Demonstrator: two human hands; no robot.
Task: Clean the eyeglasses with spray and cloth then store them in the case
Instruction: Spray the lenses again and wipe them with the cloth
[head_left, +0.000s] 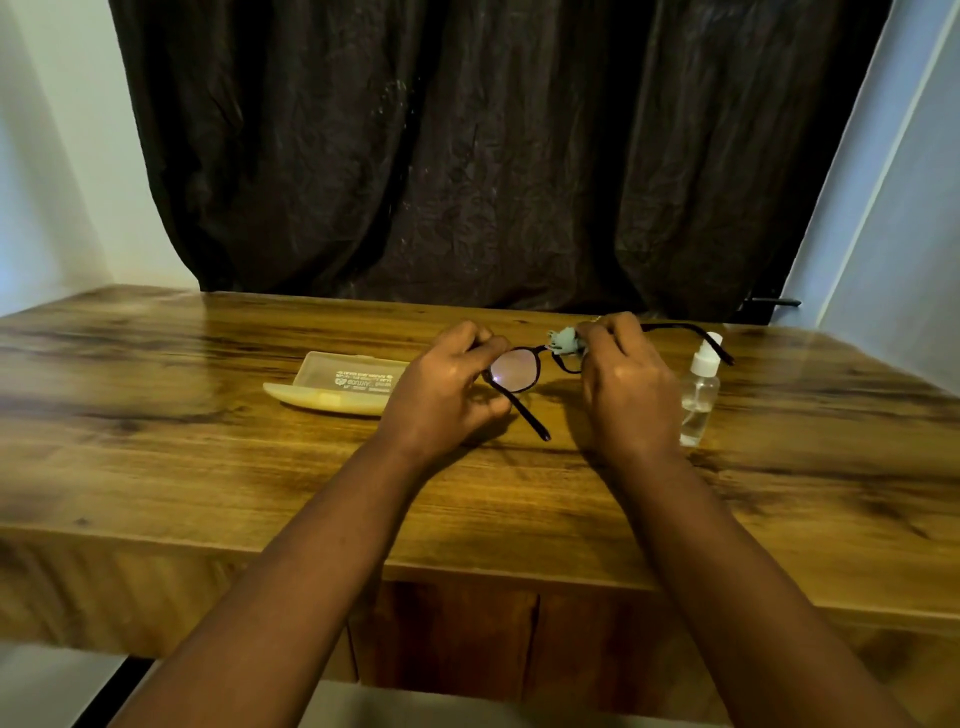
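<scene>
Wiping: left hand (447, 384) fingers pinch the eyeglasses (519, 371) by the left rim above the bench (208, 467); right hand (621, 384) fingers clamp the cloth (562, 340) on the right lens. Rub lightly, both faces.

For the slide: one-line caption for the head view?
Left hand steadies dark-framed eyeglasses while right hand rubs one lens with a cloth, case and spray bottle alongside.

From my remote seat, my right hand (621, 384) hid the right lens of the eyeglasses (514, 370) and most of the cloth (563, 340), my left hand (447, 387) covered the case's (332, 384) right end, and its print was too small to read.
</scene>
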